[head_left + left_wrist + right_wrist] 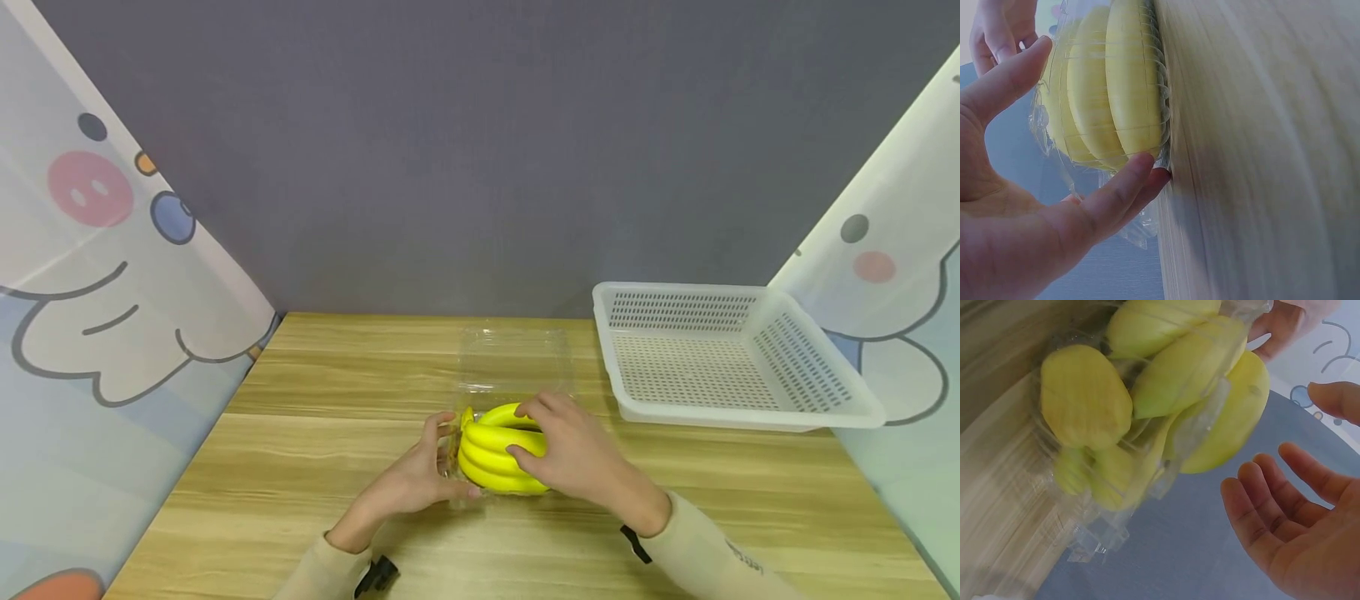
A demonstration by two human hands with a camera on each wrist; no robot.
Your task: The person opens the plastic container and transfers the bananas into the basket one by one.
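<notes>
A bunch of yellow bananas (493, 458) lies in a clear plastic clamshell box in the middle of the table. Its transparent lid (513, 358) is folded back behind it. My left hand (416, 471) is at the box's left end, thumb in front and fingers behind. In the left wrist view, its fingertips (1141, 161) touch the box low down, near the table. Above the right part of the bananas is my right hand (573, 450), fingers spread. The right wrist view shows its fingertips (1232, 487) apart from the fruit, holding nothing.
A white perforated basket (622, 392) stands at the back right of the wooden table (300, 425). Behind the table rises a grey wall (450, 167). Cartoon-printed sheets (45, 275) flank both sides.
</notes>
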